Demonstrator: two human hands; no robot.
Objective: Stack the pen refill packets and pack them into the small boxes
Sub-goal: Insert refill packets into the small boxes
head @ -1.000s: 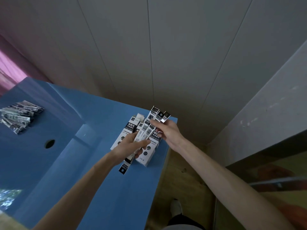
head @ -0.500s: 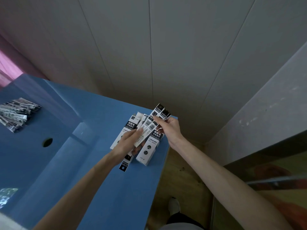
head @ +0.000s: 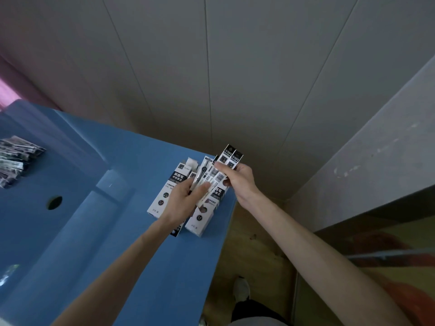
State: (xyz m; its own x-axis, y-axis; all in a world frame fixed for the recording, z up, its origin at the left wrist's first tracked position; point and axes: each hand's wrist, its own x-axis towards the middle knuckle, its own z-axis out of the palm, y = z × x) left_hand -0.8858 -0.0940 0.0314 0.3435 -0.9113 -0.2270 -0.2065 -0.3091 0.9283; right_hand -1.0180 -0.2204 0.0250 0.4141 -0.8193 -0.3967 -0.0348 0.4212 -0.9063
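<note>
Both hands hold a bunch of narrow black-and-white pen refill packets (head: 226, 163) above the far right corner of the blue table (head: 146, 267). My right hand (head: 240, 182) pinches their upper part. My left hand (head: 186, 198) grips the lower part, with one packet end (head: 175, 231) poking out below the wrist. Under the hands lie two small white and black boxes, one on the left (head: 168, 189) and one on the right (head: 203, 217), side by side, partly hidden by the hands.
A loose heap of more refill packets (head: 16, 158) lies at the table's far left. A round hole (head: 54, 203) sits in the table top. The table's right edge drops to a wooden floor (head: 249, 250), where my shoe (head: 241, 288) shows. Grey walls stand close behind and to the right.
The packets in my hands have drawn closer together into a tighter bunch, and my left hand has slid up along them. The view has shifted slightly.
</note>
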